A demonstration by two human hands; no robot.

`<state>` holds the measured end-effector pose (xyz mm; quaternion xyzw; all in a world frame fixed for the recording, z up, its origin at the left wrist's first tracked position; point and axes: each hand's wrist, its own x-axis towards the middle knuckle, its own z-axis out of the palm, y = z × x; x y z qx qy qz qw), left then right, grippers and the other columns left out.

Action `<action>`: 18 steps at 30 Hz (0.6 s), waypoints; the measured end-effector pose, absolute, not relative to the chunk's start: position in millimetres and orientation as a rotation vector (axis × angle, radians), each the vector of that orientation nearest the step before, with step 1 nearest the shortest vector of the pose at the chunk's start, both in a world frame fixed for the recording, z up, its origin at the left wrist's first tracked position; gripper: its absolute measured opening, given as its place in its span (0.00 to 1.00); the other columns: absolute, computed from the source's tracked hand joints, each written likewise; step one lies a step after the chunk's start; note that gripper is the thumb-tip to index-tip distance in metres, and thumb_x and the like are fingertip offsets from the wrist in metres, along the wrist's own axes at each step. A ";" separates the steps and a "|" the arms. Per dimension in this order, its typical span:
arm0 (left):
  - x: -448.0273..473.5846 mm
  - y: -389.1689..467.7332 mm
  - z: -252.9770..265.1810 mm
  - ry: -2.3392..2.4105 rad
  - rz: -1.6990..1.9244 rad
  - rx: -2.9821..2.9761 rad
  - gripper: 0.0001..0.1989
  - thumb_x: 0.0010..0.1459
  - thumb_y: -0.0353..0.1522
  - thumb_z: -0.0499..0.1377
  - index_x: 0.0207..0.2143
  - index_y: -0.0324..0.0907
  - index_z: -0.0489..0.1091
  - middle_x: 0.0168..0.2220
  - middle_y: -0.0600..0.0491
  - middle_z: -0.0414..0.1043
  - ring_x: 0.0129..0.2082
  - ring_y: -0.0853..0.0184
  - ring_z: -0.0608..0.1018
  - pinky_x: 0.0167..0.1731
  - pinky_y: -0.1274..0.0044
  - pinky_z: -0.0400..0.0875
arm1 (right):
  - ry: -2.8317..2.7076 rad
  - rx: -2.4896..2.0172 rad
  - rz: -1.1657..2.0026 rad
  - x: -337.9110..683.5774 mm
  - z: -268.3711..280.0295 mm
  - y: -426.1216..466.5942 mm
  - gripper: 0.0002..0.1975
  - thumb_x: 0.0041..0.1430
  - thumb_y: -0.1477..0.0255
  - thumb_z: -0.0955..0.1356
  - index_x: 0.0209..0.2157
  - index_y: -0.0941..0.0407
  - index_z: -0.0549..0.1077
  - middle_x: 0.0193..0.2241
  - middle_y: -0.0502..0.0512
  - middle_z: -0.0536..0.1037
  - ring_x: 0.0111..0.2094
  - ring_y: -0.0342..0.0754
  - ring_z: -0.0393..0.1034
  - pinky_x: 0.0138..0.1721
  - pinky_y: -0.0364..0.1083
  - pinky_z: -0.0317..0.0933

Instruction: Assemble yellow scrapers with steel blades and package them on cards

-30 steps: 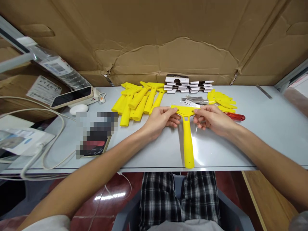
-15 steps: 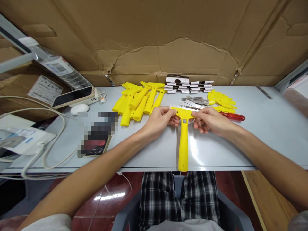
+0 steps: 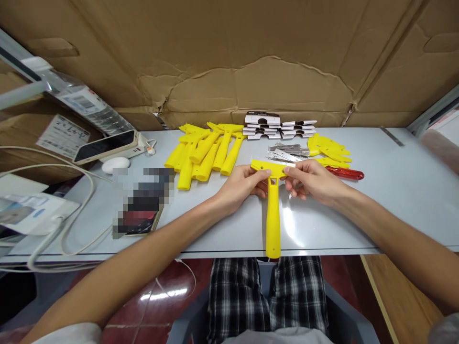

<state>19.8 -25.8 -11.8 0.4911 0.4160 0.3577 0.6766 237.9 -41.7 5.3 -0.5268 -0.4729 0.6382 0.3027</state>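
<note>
Between my two hands is a yellow plastic scraper (image 3: 273, 215), its wide head away from me and its handle pointing toward my body past the table edge. My left hand (image 3: 247, 184) pinches the left part of the head, thumb on top close to the neck. On the head's right end, my right hand (image 3: 310, 179) is closed with thumb and fingers. A thin clear or metallic strip shows along the head's far edge. Just beyond lie several metal blades (image 3: 289, 152). Yellow head pieces (image 3: 328, 145) and a red-handled tool (image 3: 346, 173) are right of them.
Several yellow scraper handles (image 3: 206, 153) are piled at the back left. Folded white-and-black cards (image 3: 263, 125) stand in stacks against the cardboard wall (image 3: 258, 86). At left are a phone (image 3: 103, 147), a white mouse-like object (image 3: 115, 165), cables and a blurred-out item (image 3: 143, 205).
My left thumb has slid right along the scraper's head, from its left end toward the neck. My right hand keeps its grip on the right end. The view has shifted slightly.
</note>
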 end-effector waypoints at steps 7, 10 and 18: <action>22.6 -30.6 -12.8 0.961 0.822 1.089 0.16 0.54 0.42 0.74 0.29 0.37 0.80 0.31 0.45 0.83 0.30 0.67 0.81 0.33 0.76 0.75 | -1.267 -1.324 1.720 235.7 -9.8 -42.0 0.21 0.70 0.58 0.72 0.40 0.65 0.71 0.35 0.60 0.80 0.24 0.40 0.73 0.17 0.37 0.58; 24.1 -31.3 -12.8 0.991 0.846 1.127 0.14 0.54 0.40 0.72 0.27 0.38 0.79 0.29 0.47 0.80 0.29 0.68 0.78 0.32 0.75 0.74 | -1.245 -1.345 1.757 234.3 -9.9 -42.1 0.24 0.70 0.55 0.72 0.43 0.65 0.72 0.35 0.61 0.80 0.22 0.40 0.71 0.17 0.38 0.57; 22.9 -35.1 -9.9 1.067 0.851 1.300 0.14 0.55 0.41 0.70 0.27 0.39 0.78 0.29 0.50 0.80 0.28 0.68 0.78 0.32 0.76 0.73 | -1.223 -1.347 1.760 236.9 -0.3 -42.2 0.20 0.70 0.60 0.71 0.48 0.63 0.68 0.37 0.61 0.80 0.24 0.43 0.73 0.17 0.39 0.59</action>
